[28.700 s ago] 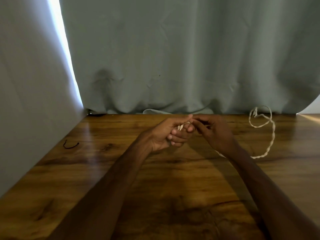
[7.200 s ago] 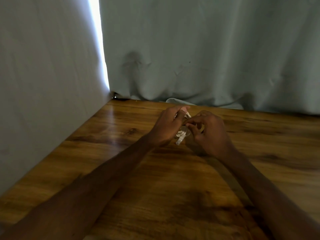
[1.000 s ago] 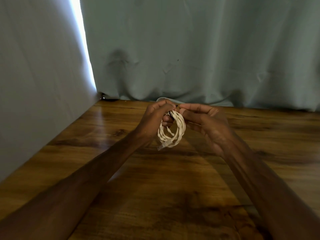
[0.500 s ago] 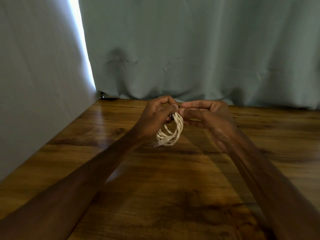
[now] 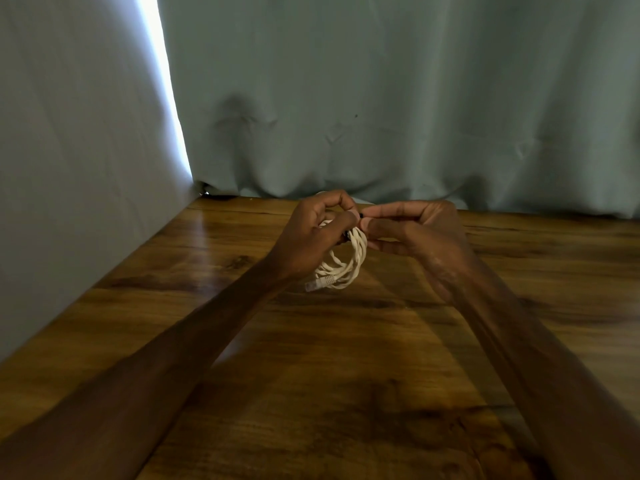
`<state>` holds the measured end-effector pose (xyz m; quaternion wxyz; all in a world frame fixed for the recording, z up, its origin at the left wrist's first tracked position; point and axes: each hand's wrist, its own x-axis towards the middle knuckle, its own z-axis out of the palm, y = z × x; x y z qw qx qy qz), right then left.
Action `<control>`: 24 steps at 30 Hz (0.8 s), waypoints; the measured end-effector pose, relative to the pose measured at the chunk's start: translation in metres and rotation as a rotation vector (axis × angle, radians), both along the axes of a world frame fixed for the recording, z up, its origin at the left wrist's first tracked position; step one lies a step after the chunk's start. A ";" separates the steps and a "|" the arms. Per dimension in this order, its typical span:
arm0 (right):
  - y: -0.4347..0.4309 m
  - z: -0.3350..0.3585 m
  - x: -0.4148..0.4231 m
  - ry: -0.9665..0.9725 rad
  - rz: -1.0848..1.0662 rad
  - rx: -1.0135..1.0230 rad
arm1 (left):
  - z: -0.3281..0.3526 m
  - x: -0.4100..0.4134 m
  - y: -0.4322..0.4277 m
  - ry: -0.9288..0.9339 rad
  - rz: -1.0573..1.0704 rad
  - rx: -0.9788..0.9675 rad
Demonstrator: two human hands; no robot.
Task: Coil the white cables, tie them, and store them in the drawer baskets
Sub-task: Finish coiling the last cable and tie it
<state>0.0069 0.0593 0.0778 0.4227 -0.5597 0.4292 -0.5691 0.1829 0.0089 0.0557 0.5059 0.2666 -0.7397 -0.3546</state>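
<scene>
Curtain (image 5: pixel 381 98) fills the upper frame and wooden table (image 5: pixel 311 358) the lower. At centre, the left hand (image 5: pixel 310 237) grips the coiled white cable (image 5: pixel 349 263). The right hand (image 5: pixel 426 237) pinches what looks like a black tie (image 5: pixel 361 215) at the coil's top. Best to keep the loops bunched, draw the tie snug, and tuck in the loose connector (image 5: pixel 317 285).

Once-trailing white cable (image 5: pixel 341 268) now off counter (image 5: pixel 346 341), wound into a coil hanging from left hand (image 5: pixel 313 237), right hand (image 5: pixel 415 237) now pinching dark tie (image 5: pixel 361 215) at coil's top
</scene>
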 end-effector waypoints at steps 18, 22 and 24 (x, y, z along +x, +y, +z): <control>-0.002 -0.002 -0.002 0.012 0.018 -0.024 | -0.003 0.000 -0.003 -0.020 0.025 -0.039; -0.003 -0.002 -0.003 0.026 0.027 -0.009 | -0.004 0.000 -0.002 -0.060 0.044 -0.100; -0.003 -0.002 -0.004 0.043 0.028 -0.004 | -0.004 0.000 -0.002 -0.088 0.066 -0.145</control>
